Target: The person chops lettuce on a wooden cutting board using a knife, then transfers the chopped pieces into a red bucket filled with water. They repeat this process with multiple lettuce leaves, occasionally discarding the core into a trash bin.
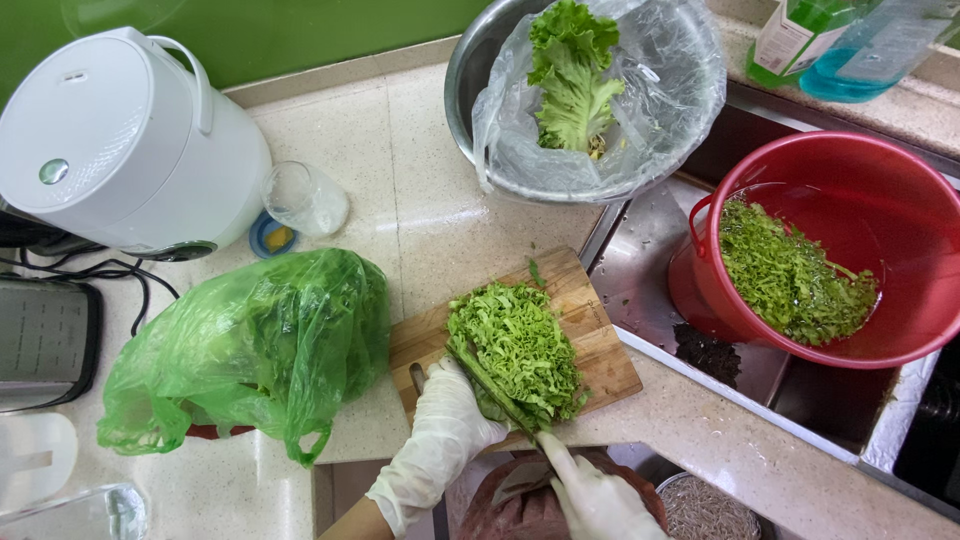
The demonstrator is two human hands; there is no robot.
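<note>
- Shredded lettuce [520, 345] sits heaped on the wooden cutting board [600, 335] (light, loose, easily scattered).
- Left hand [445, 430], gloved, presses the heap's near edge, fingers together.
- Right hand [600, 500], nearer than the board, is clamped on a knife [495, 385].

A bulging green plastic bag [250, 345] sits on the surface left of my grip. A clear bag [650, 110] lines the steel bowl [465, 70]. Beyond stand a white-labelled green bottle [795, 35] and a blue bottle [865, 55].
</note>
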